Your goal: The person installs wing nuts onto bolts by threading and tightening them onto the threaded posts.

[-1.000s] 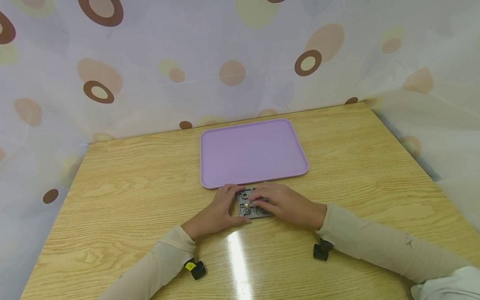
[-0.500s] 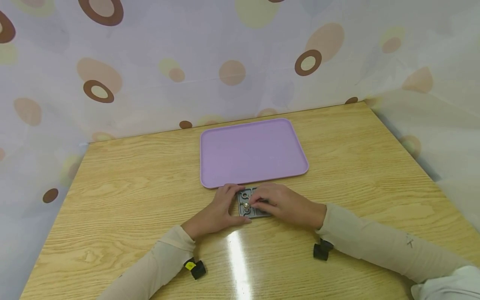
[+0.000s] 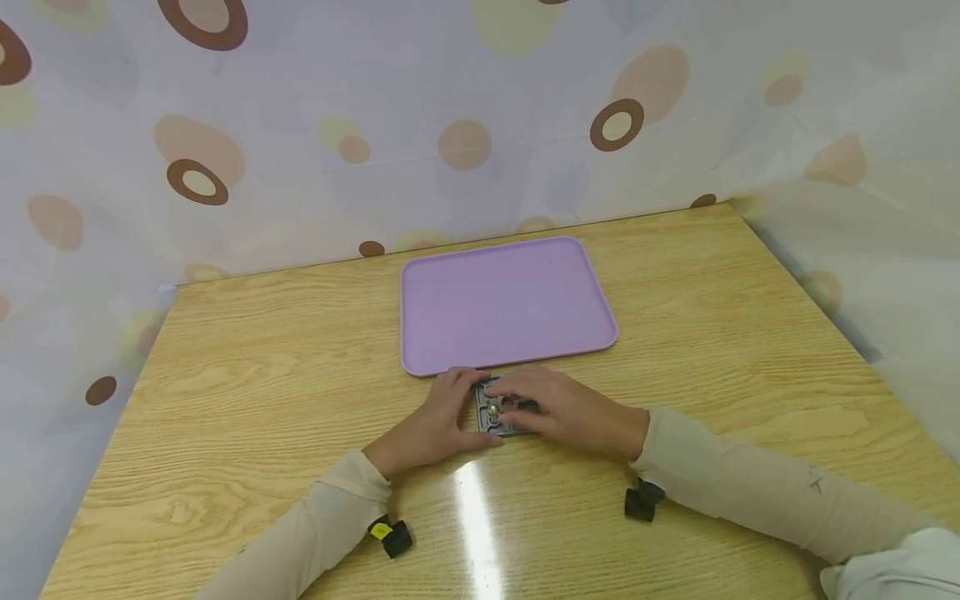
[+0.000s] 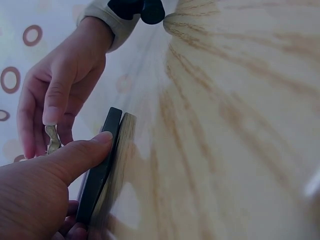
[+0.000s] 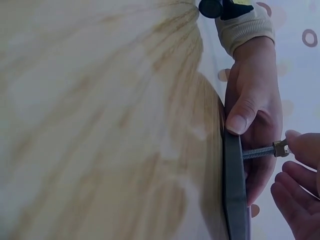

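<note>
On the wooden table lies a grey rectangular plate [image 3: 507,427] with moulded ribs and round bosses. My left hand [image 3: 435,421] grips its left end, thumb on the near edge and fingers at the far edge. A threaded bolt [image 5: 257,152] stands up from the plate, carrying a brass-coloured wing nut [image 5: 281,148] near its free end. Over the plate is my right hand [image 3: 566,408], its thumb tip right at the wing nut and its other fingers spread apart from it. In the left wrist view, one wing of the nut shows below that thumb.
Just beyond the plate, a purple tray [image 3: 506,308] lies on the table [image 3: 285,358]. A patterned curtain [image 3: 405,108] hangs behind the table and along its sides. Small black devices are strapped to both wrists.
The fingers of my right hand have spread from their pinch at the wing nut, the index finger moving out over the plate. My left hand and the plate stay in place.
</note>
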Tool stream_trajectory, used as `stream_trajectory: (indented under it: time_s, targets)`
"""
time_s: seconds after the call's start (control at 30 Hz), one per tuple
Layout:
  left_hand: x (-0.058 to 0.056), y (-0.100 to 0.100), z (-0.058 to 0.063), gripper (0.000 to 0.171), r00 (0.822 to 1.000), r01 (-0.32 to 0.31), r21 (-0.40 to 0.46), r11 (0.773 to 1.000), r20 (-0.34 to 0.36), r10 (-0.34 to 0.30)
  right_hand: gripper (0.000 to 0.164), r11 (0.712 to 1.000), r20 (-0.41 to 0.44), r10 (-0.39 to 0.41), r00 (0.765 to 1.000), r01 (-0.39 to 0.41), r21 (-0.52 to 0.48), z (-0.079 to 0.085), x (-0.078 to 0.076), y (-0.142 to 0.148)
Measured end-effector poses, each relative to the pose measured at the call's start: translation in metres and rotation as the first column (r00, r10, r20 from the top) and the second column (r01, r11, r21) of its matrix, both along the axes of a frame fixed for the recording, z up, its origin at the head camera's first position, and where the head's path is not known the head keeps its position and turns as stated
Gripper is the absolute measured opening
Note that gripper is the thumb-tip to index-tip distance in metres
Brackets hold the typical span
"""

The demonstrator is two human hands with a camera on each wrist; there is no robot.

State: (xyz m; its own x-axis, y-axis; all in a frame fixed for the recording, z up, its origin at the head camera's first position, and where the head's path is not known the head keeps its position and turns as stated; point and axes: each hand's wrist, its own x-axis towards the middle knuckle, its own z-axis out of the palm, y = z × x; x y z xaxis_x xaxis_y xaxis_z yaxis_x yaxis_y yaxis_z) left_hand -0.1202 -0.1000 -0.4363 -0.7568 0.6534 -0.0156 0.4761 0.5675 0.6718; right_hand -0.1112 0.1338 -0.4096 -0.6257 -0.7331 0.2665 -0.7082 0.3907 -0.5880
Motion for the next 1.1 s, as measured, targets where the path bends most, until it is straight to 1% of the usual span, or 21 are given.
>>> stream_trajectory:
  time_s: [0.27, 0.53, 0.73, 0.97, 1.1]
  targets:
    - [-0.0003, 0.0000, 0.0003, 0.084, 1.000, 0.008, 0.000, 1.000, 0.013, -0.008, 0.040, 1.000, -0.025, 0.008, 1.000, -0.008, 0.008, -0.0045, -0.0014, -0.0021]
    - [-0.0003, 0.0003, -0.0002, 0.084, 1.000, 0.007, 0.004, 1.000, 0.009, -0.007, 0.040, 1.000, -0.007, 0.005, 1.000, -0.004, 0.029, -0.0042, -0.0020, -0.0023]
    - [-0.0002, 0.0004, -0.0002, 0.085, 1.000, 0.000, 0.012, 1.000, 0.005, 0.000, 0.040, 0.999, 0.006, -0.016, 1.000, 0.015, 0.037, -0.0037, -0.0016, -0.0003]
    - [-0.0006, 0.0007, 0.0003, 0.086, 1.000, -0.003, 0.010, 1.000, 0.013, 0.003, 0.032, 0.999, 0.013, -0.035, 0.999, 0.035, 0.031, -0.0022, -0.0007, 0.0031]
    - [-0.0006, 0.0008, 0.0002, 0.086, 1.000, -0.003, 0.011, 1.000, 0.012, 0.003, 0.027, 0.999, 0.002, -0.039, 0.999, 0.039, 0.023, -0.0025, -0.0006, 0.0045]
